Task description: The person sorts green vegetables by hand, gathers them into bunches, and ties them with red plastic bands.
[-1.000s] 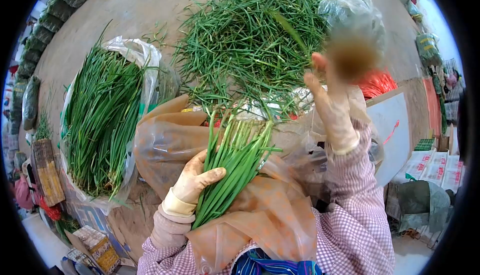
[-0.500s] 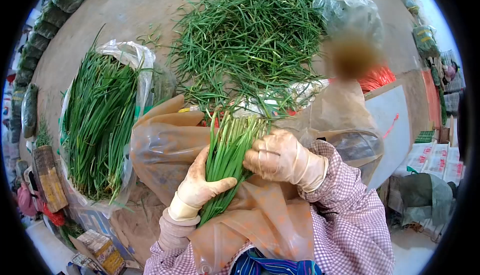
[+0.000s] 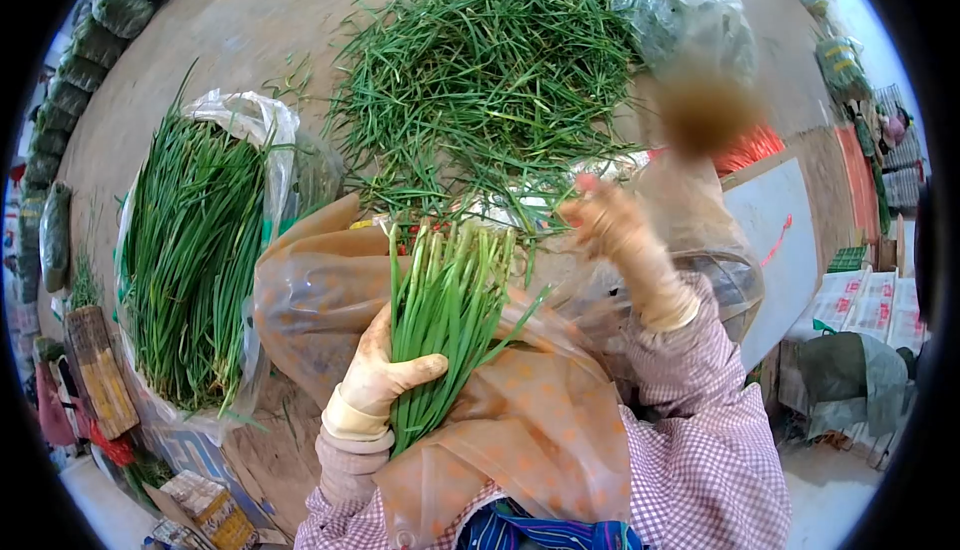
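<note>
My left hand point(image 3: 385, 380), in a pale glove, is wrapped round a bunch of garlic chives point(image 3: 445, 320) above my lap. Its thumb lies across the front of the green leaves, and the pale cut ends point away from me. My right hand point(image 3: 615, 235), also gloved, is off to the right of the bunch and apart from it. Motion smears its fingers near the front of a big heap of loose green leaves point(image 3: 480, 70). Whether anything is in them I cannot make out.
To the left, an opened plastic bag point(image 3: 275, 120) holds many long chives point(image 3: 195, 260). A tied clear bag point(image 3: 690, 20) stands beside the heap. Red plastic strands point(image 3: 745, 150) lie near a pale board point(image 3: 780, 250) at right. A brown plastic apron point(image 3: 530, 410) covers my lap.
My right hand has left the bunch and moved up and to the right. The bunch, still in my left hand, has shifted slightly left, and its stems are more fanned out.
</note>
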Action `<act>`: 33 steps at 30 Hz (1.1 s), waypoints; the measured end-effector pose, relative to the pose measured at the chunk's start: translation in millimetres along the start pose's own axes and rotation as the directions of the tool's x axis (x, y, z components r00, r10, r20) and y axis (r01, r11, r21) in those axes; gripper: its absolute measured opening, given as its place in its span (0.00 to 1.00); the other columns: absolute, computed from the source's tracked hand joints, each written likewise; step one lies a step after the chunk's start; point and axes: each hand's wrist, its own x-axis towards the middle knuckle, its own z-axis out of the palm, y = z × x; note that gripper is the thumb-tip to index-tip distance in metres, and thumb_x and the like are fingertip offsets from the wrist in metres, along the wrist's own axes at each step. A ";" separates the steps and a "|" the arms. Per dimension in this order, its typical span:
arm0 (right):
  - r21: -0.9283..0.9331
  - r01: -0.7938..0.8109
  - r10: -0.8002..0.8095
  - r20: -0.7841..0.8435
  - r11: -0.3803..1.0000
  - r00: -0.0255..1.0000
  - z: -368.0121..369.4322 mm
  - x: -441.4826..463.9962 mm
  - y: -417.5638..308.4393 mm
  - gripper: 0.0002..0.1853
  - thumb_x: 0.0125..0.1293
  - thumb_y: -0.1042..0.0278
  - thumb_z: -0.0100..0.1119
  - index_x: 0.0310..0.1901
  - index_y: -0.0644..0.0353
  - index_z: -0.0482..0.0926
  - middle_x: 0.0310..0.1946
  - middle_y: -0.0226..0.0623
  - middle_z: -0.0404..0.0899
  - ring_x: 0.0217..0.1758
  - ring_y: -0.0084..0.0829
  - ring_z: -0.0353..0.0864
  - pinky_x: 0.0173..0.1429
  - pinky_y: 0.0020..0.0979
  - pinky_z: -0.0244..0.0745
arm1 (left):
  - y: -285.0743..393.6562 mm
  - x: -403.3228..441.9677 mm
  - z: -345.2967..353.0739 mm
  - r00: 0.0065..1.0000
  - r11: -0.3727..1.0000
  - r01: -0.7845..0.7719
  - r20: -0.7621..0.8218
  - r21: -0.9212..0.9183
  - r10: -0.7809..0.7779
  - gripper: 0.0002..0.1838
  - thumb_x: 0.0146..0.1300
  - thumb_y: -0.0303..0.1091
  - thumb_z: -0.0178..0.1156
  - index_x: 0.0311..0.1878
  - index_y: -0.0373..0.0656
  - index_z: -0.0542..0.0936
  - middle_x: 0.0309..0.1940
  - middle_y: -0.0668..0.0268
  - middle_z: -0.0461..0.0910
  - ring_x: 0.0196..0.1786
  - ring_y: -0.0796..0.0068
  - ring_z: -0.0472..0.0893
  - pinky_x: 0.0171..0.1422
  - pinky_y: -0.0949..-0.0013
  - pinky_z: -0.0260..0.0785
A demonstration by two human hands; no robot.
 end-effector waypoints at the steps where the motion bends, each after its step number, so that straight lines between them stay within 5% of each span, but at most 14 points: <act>1: -0.185 -0.037 0.068 0.162 0.982 0.984 0.6 -8.9 13.0 0.23 0.66 0.59 0.58 0.57 0.61 0.69 0.37 0.34 0.80 0.28 0.23 0.77 0.35 0.24 0.72 | 0.6 -0.3 0.1 1.000 1.000 0.015 -0.004 -0.013 -0.015 0.42 0.44 0.28 0.73 0.64 0.35 0.64 0.56 0.62 0.74 0.57 0.71 0.73 0.64 0.67 0.64; 2: -0.365 -0.043 0.163 0.305 0.930 0.938 1.2 -15.3 23.6 0.21 0.65 0.60 0.59 0.56 0.61 0.70 0.34 0.35 0.81 0.27 0.23 0.77 0.34 0.23 0.72 | 0.7 -1.1 0.0 0.999 0.999 0.031 -0.009 -0.025 -0.032 0.42 0.44 0.28 0.73 0.64 0.35 0.64 0.56 0.62 0.74 0.57 0.71 0.73 0.64 0.67 0.64; 6: -0.261 -0.403 0.479 0.519 0.877 0.708 5.7 -18.8 38.4 0.17 0.66 0.62 0.58 0.51 0.62 0.73 0.28 0.34 0.80 0.22 0.23 0.76 0.31 0.22 0.72 | 0.6 0.0 -0.1 1.000 0.999 -0.011 0.000 0.030 0.011 0.42 0.44 0.29 0.73 0.64 0.35 0.64 0.54 0.62 0.74 0.56 0.70 0.74 0.64 0.66 0.64; 8: -0.068 -0.353 0.351 0.383 0.933 0.854 6.6 -12.4 37.5 0.12 0.67 0.65 0.56 0.46 0.62 0.76 0.24 0.33 0.78 0.18 0.24 0.74 0.28 0.22 0.72 | 2.5 -2.8 2.2 1.000 1.000 -0.008 -0.005 0.013 0.008 0.42 0.44 0.30 0.73 0.64 0.35 0.64 0.54 0.62 0.74 0.56 0.70 0.74 0.64 0.66 0.64; 11: 0.437 0.098 -0.115 0.013 0.894 0.993 -21.9 27.3 24.5 0.08 0.66 0.67 0.57 0.44 0.58 0.76 0.28 0.32 0.79 0.29 0.25 0.78 0.35 0.28 0.75 | 1.8 -3.4 -0.3 1.000 1.000 -0.009 -0.004 -0.009 0.009 0.42 0.44 0.30 0.73 0.64 0.35 0.65 0.54 0.62 0.74 0.56 0.70 0.74 0.64 0.66 0.64; 15: -0.109 0.472 -0.484 -0.250 0.875 0.839 9.5 11.5 -7.1 0.12 0.65 0.65 0.60 0.47 0.59 0.76 0.30 0.29 0.80 0.32 0.24 0.79 0.38 0.28 0.74 | 2.7 -3.2 -1.4 1.000 1.000 -0.022 0.010 0.012 0.021 0.41 0.45 0.29 0.73 0.63 0.36 0.65 0.54 0.62 0.75 0.56 0.70 0.74 0.63 0.66 0.64; 17: -0.471 0.426 -0.342 0.257 0.772 0.904 25.8 -21.2 0.3 0.15 0.63 0.62 0.62 0.47 0.60 0.76 0.26 0.32 0.81 0.29 0.27 0.80 0.34 0.28 0.74 | 2.9 -3.2 1.2 1.000 1.000 -0.002 0.004 -0.015 0.002 0.40 0.45 0.29 0.73 0.63 0.36 0.65 0.54 0.62 0.75 0.56 0.70 0.74 0.63 0.66 0.65; 19: -0.693 0.488 -0.241 0.428 0.531 0.871 53.4 -43.9 -9.4 0.16 0.61 0.59 0.64 0.44 0.60 0.77 0.22 0.36 0.78 0.25 0.31 0.79 0.30 0.29 0.73 | 2.4 -3.3 2.6 1.000 0.999 0.011 -0.007 -0.040 -0.012 0.40 0.45 0.28 0.72 0.63 0.36 0.65 0.54 0.62 0.75 0.56 0.70 0.74 0.63 0.66 0.65; 25: -0.586 0.691 -0.508 0.479 0.423 0.716 57.4 -14.5 30.2 0.06 0.60 0.71 0.62 0.35 0.60 0.77 0.21 0.40 0.77 0.26 0.37 0.81 0.30 0.31 0.74 | 0.0 -5.8 4.6 0.998 0.998 -0.061 -0.025 0.019 0.061 0.37 0.48 0.21 0.68 0.63 0.36 0.65 0.54 0.62 0.75 0.56 0.72 0.74 0.63 0.67 0.65; 26: -0.748 0.634 -0.569 0.440 0.197 0.695 45.0 5.0 35.9 0.03 0.62 0.73 0.60 0.33 0.60 0.76 0.21 0.38 0.76 0.23 0.35 0.79 0.27 0.30 0.72 | -0.2 -6.5 4.8 0.998 0.998 -0.063 -0.026 0.012 0.064 0.37 0.48 0.21 0.68 0.63 0.36 0.65 0.54 0.62 0.75 0.56 0.72 0.74 0.63 0.67 0.65; 27: -0.724 0.585 -0.627 0.273 0.366 0.729 33.9 20.3 34.8 0.05 0.66 0.68 0.56 0.32 0.59 0.76 0.18 0.33 0.74 0.20 0.30 0.75 0.25 0.30 0.72 | -0.3 -7.0 5.1 0.998 0.998 -0.060 -0.024 0.029 0.061 0.36 0.48 0.21 0.68 0.63 0.36 0.66 0.54 0.62 0.75 0.56 0.73 0.74 0.63 0.68 0.65; 28: -0.875 0.387 -0.583 0.159 0.291 0.797 16.2 35.8 23.5 0.08 0.68 0.66 0.55 0.31 0.58 0.76 0.20 0.32 0.75 0.22 0.24 0.74 0.26 0.27 0.71 | -0.3 -6.9 5.1 0.998 0.997 -0.059 -0.025 0.047 0.060 0.36 0.48 0.21 0.68 0.63 0.37 0.66 0.54 0.63 0.75 0.55 0.73 0.74 0.62 0.69 0.65; 29: -0.713 0.249 -0.420 -0.070 0.655 0.905 6.0 42.4 11.8 0.07 0.69 0.63 0.55 0.39 0.56 0.77 0.28 0.30 0.79 0.29 0.21 0.76 0.31 0.23 0.71 | -0.6 -6.8 5.3 0.997 0.997 -0.066 -0.031 0.043 0.067 0.36 0.48 0.21 0.68 0.63 0.37 0.66 0.54 0.63 0.75 0.55 0.73 0.74 0.62 0.69 0.65; 33: -0.181 0.199 -0.162 0.202 0.963 0.966 12.3 38.1 -3.8 0.24 0.69 0.55 0.54 0.63 0.54 0.65 0.53 0.36 0.76 0.49 0.27 0.77 0.52 0.28 0.71 | -6.2 -5.2 5.6 0.995 0.980 -0.077 -0.045 0.181 0.086 0.36 0.47 0.24 0.69 0.62 0.37 0.66 0.53 0.63 0.75 0.54 0.74 0.74 0.62 0.70 0.65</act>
